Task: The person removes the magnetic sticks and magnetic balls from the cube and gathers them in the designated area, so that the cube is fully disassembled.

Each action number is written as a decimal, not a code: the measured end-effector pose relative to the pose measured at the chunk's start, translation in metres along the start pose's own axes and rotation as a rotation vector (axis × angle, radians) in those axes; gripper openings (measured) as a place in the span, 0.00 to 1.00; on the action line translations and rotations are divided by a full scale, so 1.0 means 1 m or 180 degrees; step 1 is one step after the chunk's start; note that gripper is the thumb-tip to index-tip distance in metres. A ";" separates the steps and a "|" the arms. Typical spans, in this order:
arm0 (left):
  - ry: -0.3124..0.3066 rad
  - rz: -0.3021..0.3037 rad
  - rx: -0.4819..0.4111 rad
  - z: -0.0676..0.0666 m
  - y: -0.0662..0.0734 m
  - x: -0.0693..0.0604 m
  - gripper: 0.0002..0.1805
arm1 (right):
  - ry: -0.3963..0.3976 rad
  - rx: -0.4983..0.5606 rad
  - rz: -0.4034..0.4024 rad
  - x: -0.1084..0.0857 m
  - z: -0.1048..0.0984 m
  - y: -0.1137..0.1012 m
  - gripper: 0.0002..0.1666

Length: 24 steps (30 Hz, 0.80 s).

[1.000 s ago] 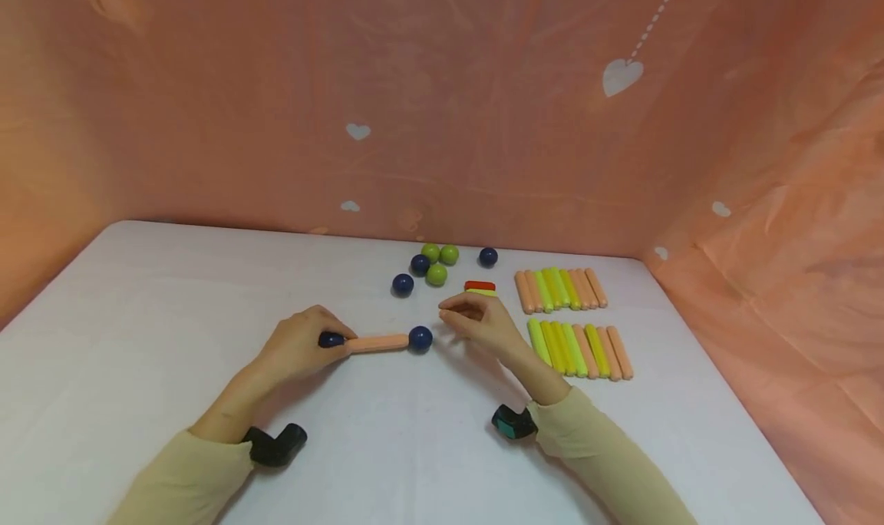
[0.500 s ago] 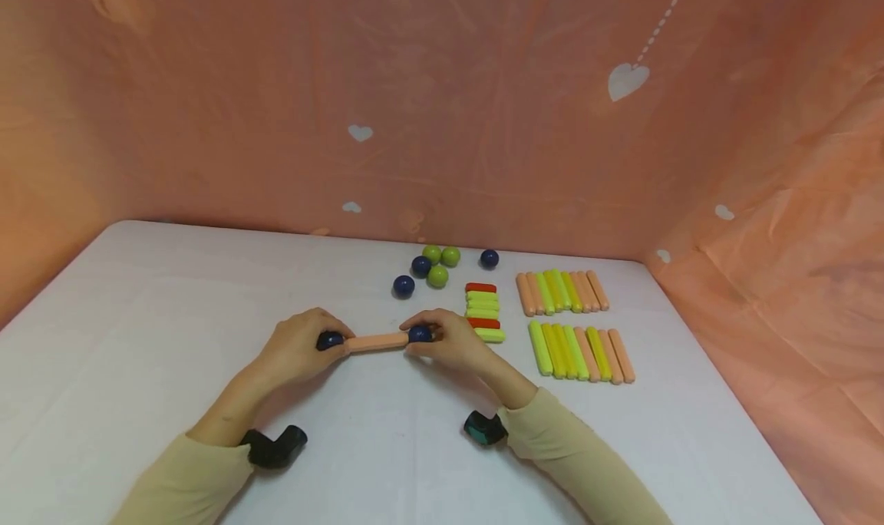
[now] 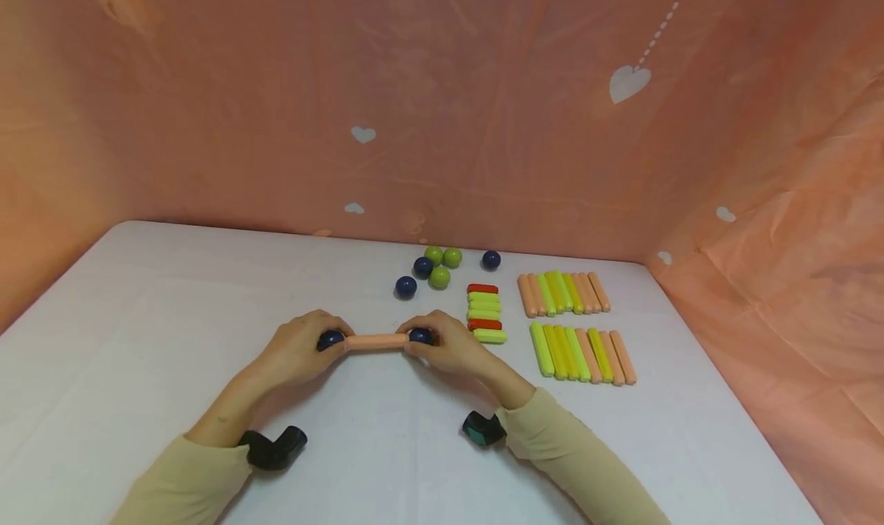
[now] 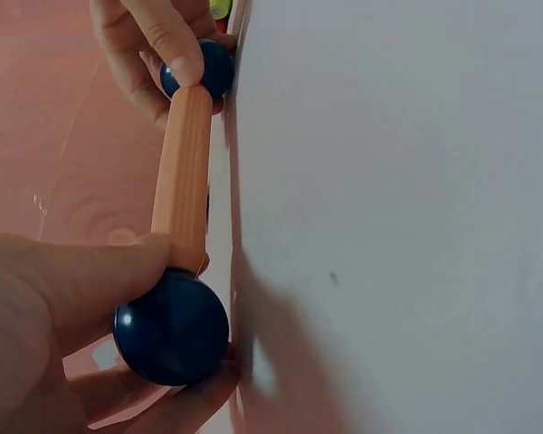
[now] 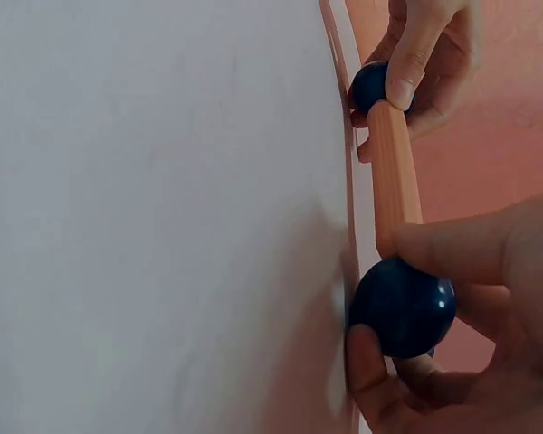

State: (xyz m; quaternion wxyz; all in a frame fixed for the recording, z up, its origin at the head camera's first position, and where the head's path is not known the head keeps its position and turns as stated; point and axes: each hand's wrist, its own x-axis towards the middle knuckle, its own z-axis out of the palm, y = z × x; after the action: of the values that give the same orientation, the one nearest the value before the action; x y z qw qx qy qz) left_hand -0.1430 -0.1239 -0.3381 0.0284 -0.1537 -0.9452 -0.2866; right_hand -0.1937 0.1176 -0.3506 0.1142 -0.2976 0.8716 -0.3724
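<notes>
A peach-coloured stick with a dark blue ball at each end lies level between the two hands. At its left end, my left hand grips the left blue ball, the thumb touching the stick where it meets the ball. My right hand holds the right blue ball the same way, its thumb on the stick's other end. Both balls touch the stick ends in the wrist views. Parts of the balls are hidden behind fingers in the head view.
Loose blue balls and green balls sit at the back. Short red and lime sticks lie beyond the right hand. Two rows of longer sticks are on the right of the white table. An orange curtain stands behind.
My right hand has come left and down from beside the right blue ball and now holds it. The short red and lime sticks came into view. The left hand stayed nearly still.
</notes>
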 end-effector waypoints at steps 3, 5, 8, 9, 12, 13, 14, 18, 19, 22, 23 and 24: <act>-0.0007 0.0006 0.0013 0.001 0.001 0.000 0.07 | -0.0032 -0.0078 -0.0180 0.000 -0.002 0.001 0.12; -0.0003 0.0021 0.0024 0.001 0.001 0.000 0.07 | -0.0030 -0.0100 -0.0207 0.000 -0.005 0.001 0.12; 0.0013 0.0054 0.0049 0.002 0.000 -0.001 0.07 | 0.0081 -0.0054 -0.0044 0.001 -0.009 0.002 0.13; 0.0022 0.0057 0.0058 0.003 0.000 -0.002 0.07 | 0.0180 -0.0020 0.0050 0.002 -0.011 0.003 0.14; 0.0043 0.0057 0.0070 0.003 -0.001 -0.003 0.07 | 0.0566 0.0202 0.0349 0.008 -0.021 0.007 0.18; 0.0045 0.0053 0.0071 0.003 -0.001 -0.003 0.07 | 0.0692 0.0269 0.0415 0.011 -0.025 0.010 0.20; 0.0047 0.0047 0.0070 0.003 -0.001 -0.004 0.07 | 0.0815 0.0311 0.0453 0.013 -0.029 0.012 0.21; 0.0043 0.0016 0.0056 0.004 0.001 -0.005 0.07 | 0.1053 0.0415 0.0655 0.020 -0.047 0.024 0.23; 0.0044 0.0008 0.0053 0.004 0.001 -0.005 0.07 | 0.1081 0.0404 0.0705 0.021 -0.051 0.026 0.22; 0.0063 0.0002 0.0050 0.005 0.001 -0.005 0.07 | 0.1161 0.0403 0.0871 0.026 -0.061 0.032 0.23; 0.0069 0.0008 0.0052 0.005 0.002 -0.004 0.07 | 0.1205 0.0388 0.0912 0.028 -0.064 0.034 0.23; 0.0074 0.0012 0.0054 0.005 0.001 -0.004 0.07 | 0.1246 0.0364 0.0954 0.030 -0.066 0.036 0.23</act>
State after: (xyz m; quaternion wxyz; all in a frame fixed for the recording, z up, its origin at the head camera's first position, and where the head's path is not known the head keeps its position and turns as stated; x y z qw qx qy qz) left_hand -0.1387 -0.1210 -0.3421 0.0412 -0.1519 -0.9469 -0.2803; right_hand -0.2607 0.1574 -0.3293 0.0139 -0.0803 0.8890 -0.4506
